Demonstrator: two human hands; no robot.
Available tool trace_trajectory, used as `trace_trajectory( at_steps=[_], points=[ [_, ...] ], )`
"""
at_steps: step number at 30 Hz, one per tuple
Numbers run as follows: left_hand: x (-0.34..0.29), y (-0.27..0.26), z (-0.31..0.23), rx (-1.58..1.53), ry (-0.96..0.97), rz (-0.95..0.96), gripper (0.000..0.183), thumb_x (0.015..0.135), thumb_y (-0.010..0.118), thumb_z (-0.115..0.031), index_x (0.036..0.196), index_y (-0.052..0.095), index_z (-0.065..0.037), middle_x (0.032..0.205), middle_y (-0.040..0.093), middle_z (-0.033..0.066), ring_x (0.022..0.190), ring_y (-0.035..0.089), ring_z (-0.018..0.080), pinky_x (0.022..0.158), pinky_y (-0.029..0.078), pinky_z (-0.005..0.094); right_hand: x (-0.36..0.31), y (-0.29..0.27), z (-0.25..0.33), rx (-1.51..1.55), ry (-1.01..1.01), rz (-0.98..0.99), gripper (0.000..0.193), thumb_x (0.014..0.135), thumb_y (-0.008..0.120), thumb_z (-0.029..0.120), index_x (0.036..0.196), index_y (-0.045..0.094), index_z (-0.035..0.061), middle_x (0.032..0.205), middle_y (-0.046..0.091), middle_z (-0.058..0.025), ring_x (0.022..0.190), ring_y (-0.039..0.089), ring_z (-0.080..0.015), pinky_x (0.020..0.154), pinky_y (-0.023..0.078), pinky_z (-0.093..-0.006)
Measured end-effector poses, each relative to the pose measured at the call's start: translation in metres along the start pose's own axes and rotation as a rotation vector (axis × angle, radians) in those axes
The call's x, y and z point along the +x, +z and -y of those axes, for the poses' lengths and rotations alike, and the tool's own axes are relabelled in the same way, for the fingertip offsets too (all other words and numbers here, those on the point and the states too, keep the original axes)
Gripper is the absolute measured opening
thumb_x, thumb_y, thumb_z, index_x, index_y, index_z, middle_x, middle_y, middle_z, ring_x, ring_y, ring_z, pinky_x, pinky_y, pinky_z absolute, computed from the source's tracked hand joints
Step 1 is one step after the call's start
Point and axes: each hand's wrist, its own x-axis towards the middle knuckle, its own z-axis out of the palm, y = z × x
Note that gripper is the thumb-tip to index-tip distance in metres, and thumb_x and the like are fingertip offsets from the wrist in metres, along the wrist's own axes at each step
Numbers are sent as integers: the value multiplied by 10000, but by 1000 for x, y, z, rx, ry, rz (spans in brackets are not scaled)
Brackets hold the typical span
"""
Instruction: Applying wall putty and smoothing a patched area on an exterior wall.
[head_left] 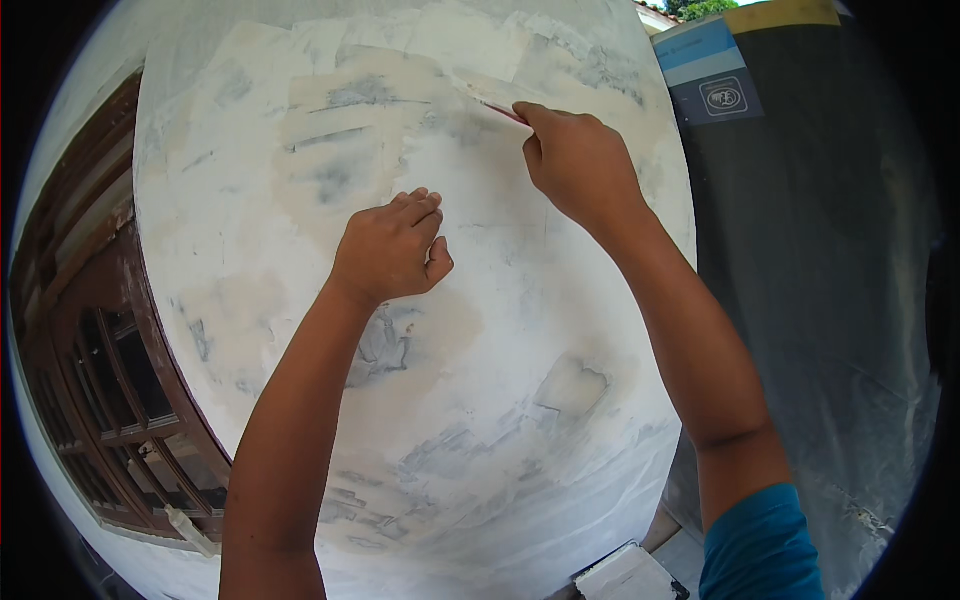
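In my right hand [585, 165] is a putty knife [503, 111] with a thin reddish handle; its blade lies near or against the upper part of the wall, pale on pale and hard to make out. The fingers wrap round the handle. My left hand [392, 248] is in front of the middle of the wall, fingers loosely bent and the thumb apart, with nothing visible in it. Whether it touches the wall I cannot tell. The wall [500, 290] is white, with beige filler patches and grey smears over much of it.
A brown wooden window frame with dark panes [120, 375] stands at the left, a whitish tool-like object [190, 530] at its lower edge. A large dark panel [800, 250] runs along the right. Low at the right is a white-smeared, box-like object [630, 575].
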Motion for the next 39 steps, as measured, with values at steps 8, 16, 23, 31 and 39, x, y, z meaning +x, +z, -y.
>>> trace_trajectory(
  at_steps=[8, 16, 23, 31, 39],
  points=[
    [7, -9, -5, -28, 17, 6, 242, 734, 616, -94, 932, 728, -12, 1096, 730, 99, 1045, 710, 227, 893, 583, 342, -40, 90, -4, -238, -195, -184, 319, 906, 512, 30, 1212, 604, 17, 1183, 681, -136, 933, 700, -293, 744, 576, -412],
    [6, -9, -1, -60, -1, 56, 239, 740, 613, -90, 935, 727, -11, 1101, 729, 100, 1054, 706, 228, 901, 579, 351, 31, 13, -19, -206, -59, -56, 108, 877, 551, 39, 916, 648, 13, 705, 675, -128, 686, 694, -290, 584, 544, -382],
    [-2, -11, 5, -25, 14, 30, 190, 749, 615, -136, 844, 716, -6, 1068, 741, 112, 1018, 717, 220, 860, 591, 339, -45, 42, 11, -104, -74, 222, 337, 865, 536, -1, 1190, 622, 3, 1073, 708, -179, 918, 694, -322, 712, 575, -428],
    [15, -5, -5, -32, 51, 9, 214, 751, 610, -133, 876, 726, -5, 1066, 742, 108, 1022, 716, 215, 869, 589, 335, 21, 30, -32, -152, 24, 89, 147, 863, 555, 23, 880, 693, -24, 786, 703, -187, 692, 704, -322, 616, 570, -407],
    [0, -12, 2, -43, -20, 76, 261, 740, 613, -93, 952, 736, -5, 1116, 728, 102, 1077, 699, 222, 915, 573, 341, 19, -2, -1, -84, 76, 62, 118, 845, 588, 21, 821, 704, 14, 791, 702, -184, 724, 704, -332, 648, 575, -412]
  ],
)
